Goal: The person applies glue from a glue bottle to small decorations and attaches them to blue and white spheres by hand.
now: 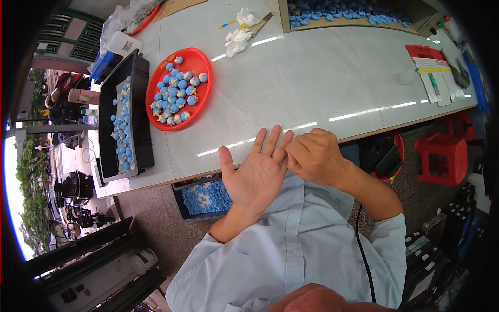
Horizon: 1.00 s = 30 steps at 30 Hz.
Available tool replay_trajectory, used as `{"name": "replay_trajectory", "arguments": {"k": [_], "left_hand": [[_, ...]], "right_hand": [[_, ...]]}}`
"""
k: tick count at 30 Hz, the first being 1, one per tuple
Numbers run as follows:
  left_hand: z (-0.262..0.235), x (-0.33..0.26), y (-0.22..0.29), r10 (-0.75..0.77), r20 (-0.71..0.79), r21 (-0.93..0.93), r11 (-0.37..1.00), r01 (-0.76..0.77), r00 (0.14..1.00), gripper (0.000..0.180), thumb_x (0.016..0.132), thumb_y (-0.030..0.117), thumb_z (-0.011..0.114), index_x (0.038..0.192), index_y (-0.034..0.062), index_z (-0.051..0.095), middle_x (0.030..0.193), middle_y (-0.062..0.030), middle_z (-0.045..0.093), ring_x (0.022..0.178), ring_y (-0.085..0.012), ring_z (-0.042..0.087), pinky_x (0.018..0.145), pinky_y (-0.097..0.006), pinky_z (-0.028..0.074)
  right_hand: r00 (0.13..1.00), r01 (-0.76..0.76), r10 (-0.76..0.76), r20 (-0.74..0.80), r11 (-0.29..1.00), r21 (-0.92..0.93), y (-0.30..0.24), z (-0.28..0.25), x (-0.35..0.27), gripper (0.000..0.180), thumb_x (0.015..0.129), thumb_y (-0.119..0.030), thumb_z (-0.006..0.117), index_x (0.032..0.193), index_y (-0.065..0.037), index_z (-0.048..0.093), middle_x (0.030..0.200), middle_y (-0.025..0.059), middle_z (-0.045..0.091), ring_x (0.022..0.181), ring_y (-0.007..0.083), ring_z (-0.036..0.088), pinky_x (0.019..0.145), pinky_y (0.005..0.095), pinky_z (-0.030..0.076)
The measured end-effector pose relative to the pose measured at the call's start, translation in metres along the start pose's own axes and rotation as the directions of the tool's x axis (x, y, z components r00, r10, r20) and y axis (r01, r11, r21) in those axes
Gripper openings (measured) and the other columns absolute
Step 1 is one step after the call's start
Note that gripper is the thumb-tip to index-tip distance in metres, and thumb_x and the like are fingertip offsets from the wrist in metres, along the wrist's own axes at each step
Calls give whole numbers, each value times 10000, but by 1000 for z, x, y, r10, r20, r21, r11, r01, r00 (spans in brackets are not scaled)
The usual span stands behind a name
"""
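My left hand [254,174] is held palm up over the table's near edge, fingers spread and holding nothing. My right hand [314,156] is curled, its fingertips pinching at the little-finger side of the left hand; whether something tiny is between them I cannot tell. To the left on the white table [322,78] lies a red plate [202,62] piled with small blue-and-cream pieces [174,93]. Beside it a black tray [143,145] carries more of the same pieces in rows.
A box of blue pieces [205,197] sits under the table's near edge. A long bin of blue pieces [343,13] stands at the back. Crumpled white tissue [239,36] lies at the back centre, papers [434,73] at the right. A red stool [442,153] stands on the floor.
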<state>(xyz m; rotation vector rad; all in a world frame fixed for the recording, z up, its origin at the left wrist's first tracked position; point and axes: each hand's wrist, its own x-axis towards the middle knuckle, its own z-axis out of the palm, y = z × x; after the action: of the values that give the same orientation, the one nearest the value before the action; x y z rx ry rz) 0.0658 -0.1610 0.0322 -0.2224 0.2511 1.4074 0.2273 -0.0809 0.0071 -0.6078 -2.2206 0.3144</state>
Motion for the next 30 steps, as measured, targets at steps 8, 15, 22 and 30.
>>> {"name": "replay_trajectory", "arguments": {"k": [8,15,22,30], "left_hand": [[0,1,2,13,0,46,999,-13,1000,858,919,740,470,1416,41,431,1571,-147,386,1520,-372,225,1197,-518,244],[-7,1,1,-8,6,5,1000,8,1000,871,918,726,501,1458,57,360,1598,-160,326,1522,-363,226,1208,-500,242],[1,1,-2,-4,-21,-21,1000,3,1000,864,918,737,481,1418,34,427,1581,-158,363,1518,-368,236,1223,-514,211],[-1,1,0,4,-13,13,1000,-3,1000,867,923,736,474,1433,39,406,1585,-152,358,1521,-361,230,1210,-524,233]], "right_hand": [[999,-34,32,26,998,57,-1,-8,-6,121,717,-45,718,750,-82,608,623,16,564,502,211,517,488,336,370],[998,-36,34,56,999,29,-7,-4,0,157,676,-23,677,684,-89,534,598,21,524,495,213,505,484,335,360],[998,-70,69,-11,997,-42,4,-9,2,171,664,3,672,681,-89,528,591,23,513,493,214,501,481,334,354],[999,-42,40,29,998,49,-4,-7,-6,125,717,-42,716,737,-80,599,620,21,561,509,214,523,498,333,373]]}}
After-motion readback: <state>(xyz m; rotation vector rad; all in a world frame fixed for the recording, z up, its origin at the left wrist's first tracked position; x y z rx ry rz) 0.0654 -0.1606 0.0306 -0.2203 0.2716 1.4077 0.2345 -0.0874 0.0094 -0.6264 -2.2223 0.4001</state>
